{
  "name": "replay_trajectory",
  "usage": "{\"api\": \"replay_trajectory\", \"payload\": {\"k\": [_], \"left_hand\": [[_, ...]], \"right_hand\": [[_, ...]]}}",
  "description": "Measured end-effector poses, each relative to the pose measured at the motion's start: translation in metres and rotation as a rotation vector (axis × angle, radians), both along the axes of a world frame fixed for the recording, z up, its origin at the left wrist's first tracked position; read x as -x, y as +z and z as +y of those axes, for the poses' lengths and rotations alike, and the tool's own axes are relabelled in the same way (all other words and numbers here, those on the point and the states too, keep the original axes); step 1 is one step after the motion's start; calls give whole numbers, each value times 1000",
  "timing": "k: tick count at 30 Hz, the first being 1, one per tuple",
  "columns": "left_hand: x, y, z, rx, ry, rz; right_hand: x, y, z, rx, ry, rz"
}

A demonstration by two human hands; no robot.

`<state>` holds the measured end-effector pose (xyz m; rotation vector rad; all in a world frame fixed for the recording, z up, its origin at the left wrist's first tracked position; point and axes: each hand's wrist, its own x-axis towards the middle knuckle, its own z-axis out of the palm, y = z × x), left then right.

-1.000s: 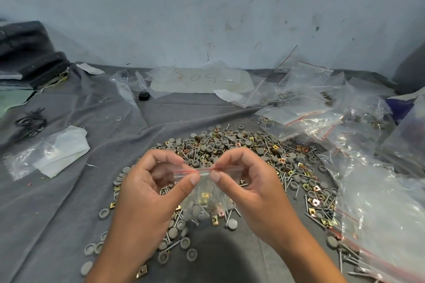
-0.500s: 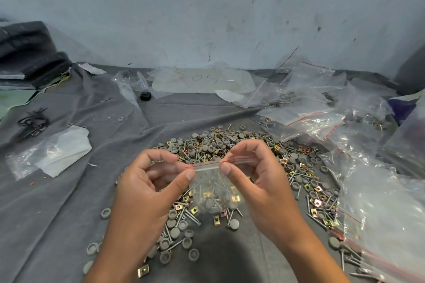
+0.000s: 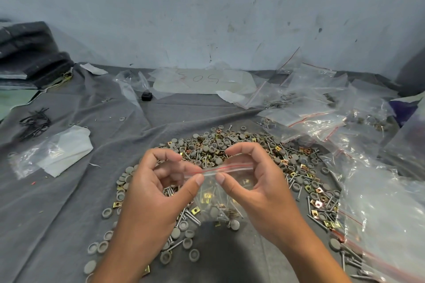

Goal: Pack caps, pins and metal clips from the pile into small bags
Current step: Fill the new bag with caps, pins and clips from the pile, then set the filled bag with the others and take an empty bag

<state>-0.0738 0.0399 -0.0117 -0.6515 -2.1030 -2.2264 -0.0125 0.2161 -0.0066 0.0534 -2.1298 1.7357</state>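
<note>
At the centre of the frame both hands pinch the red-lined top of a small bag [image 3: 220,187] holding pins and clips: left hand [image 3: 158,190] on its left end, right hand [image 3: 259,188] on its right. Under them a pile [image 3: 230,145] of caps, pins and clips lies on a grey cloth [image 3: 69,202]. More bags [image 3: 322,117] heap at the right. A black block [image 3: 146,95] sits at upper centre-left.

Small bag [image 3: 220,193] contents blurred through plastic, count unreadable. Left hand [image 3: 154,193] and right hand [image 3: 259,186] hide part of pile [image 3: 230,145]. Bottom edge crops both forearms; right edge crops clear bags [image 3: 386,213].
</note>
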Motion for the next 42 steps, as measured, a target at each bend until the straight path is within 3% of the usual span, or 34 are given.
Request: {"api": "replay_trajectory", "payload": {"k": [9, 30, 39, 42], "left_hand": [[-1, -2, 0, 105, 1, 44], [1, -2, -3, 135, 21, 48], [-2, -5, 3, 162, 1, 90], [0, -7, 3, 115, -5, 64]], "right_hand": [[-3, 3, -1, 18, 19, -19], [-5, 5, 2, 36, 47, -32], [-15, 21, 10, -338, -3, 32], [-15, 31, 12, -321, 31, -3]]}}
